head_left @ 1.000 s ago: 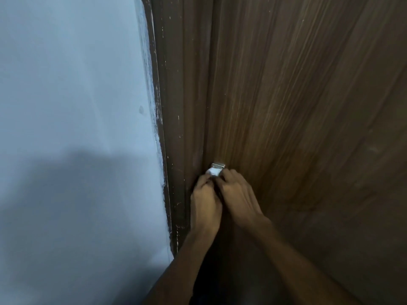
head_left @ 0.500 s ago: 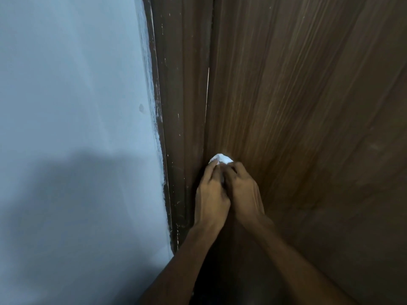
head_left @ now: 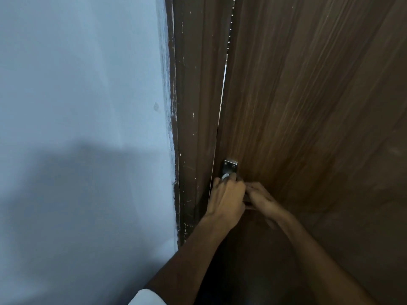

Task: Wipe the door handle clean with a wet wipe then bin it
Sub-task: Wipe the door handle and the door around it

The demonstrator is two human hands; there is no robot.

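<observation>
The door [head_left: 308, 106] is dark brown with a fine, streaky wood grain that runs lengthwise up its face, smooth and faintly glossy. Beside it stands the door frame [head_left: 193, 106], a plainer, darker brown strip flecked with small pale chips and scratches. A thin bright slit of light shows between frame and door above the handle. To the left is a flat, matt, pale blue-grey wall [head_left: 77, 95], with a rough whitish painted edge where it meets the frame and a broad soft shadow across its lower half.

The door handle [head_left: 230, 169] sits at the door's edge, close to the frame. Its top is a small rectangular metal plate, dull silver, with two screw heads near the upper corners; below the plate a rounded shiny part curves out and disappears under the fingers.

The left hand [head_left: 226, 201] is curled closed around the handle just under the plate, knuckles up. A pale sliver shows at its fingertips, but whether that is the wipe or bare metal cannot be told. The right hand [head_left: 261, 199] is blurred and lies just beside the left, touching it, fingers bent inward; what it holds, if anything, cannot be told. A white sleeve [head_left: 146, 297] edge shows at the bottom.
</observation>
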